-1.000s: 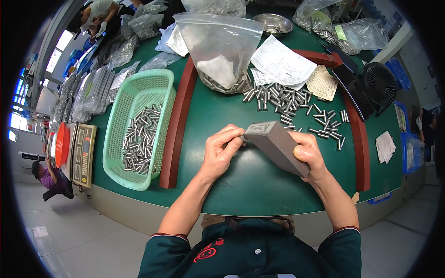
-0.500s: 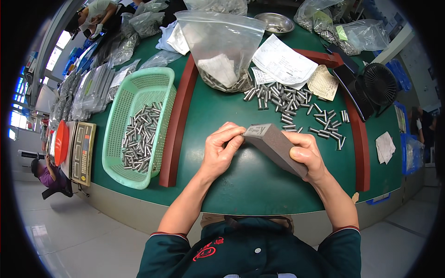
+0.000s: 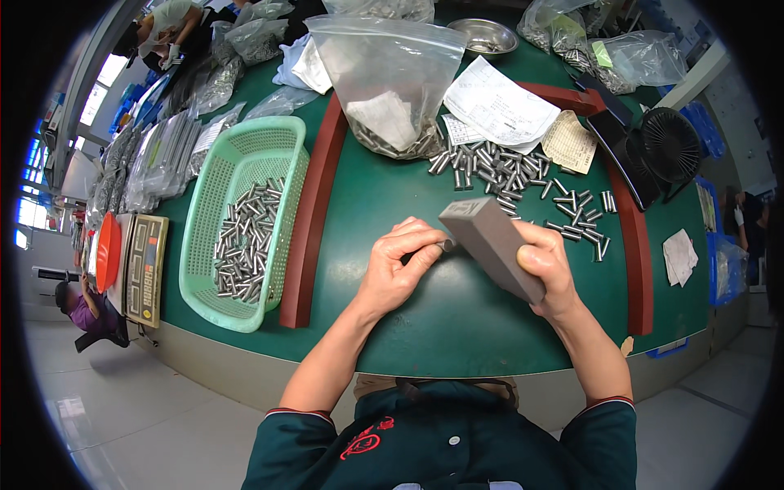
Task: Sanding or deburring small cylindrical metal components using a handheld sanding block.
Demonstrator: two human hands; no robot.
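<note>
My right hand grips a long grey abrasive block, thumb on its side, tilted with one end toward my left hand. My left hand pinches a small metal pin between thumb and fingers; only its end shows. A narrow gap separates the pin from the block. Beyond my hands, a heap of loose metal pins lies on the green table. Many similar pins fill the bottom of a green plastic basket on the left.
Dark red bars border the work area. At the back stand an open plastic bag of pins and a metal bowl. Papers lie by the heap, with a black fan at right. Other people work in the background.
The block has come away from my left hand, swinging slightly right and more upright. My left hand has shifted a little right, and the pin's end now shows in its pinch.
</note>
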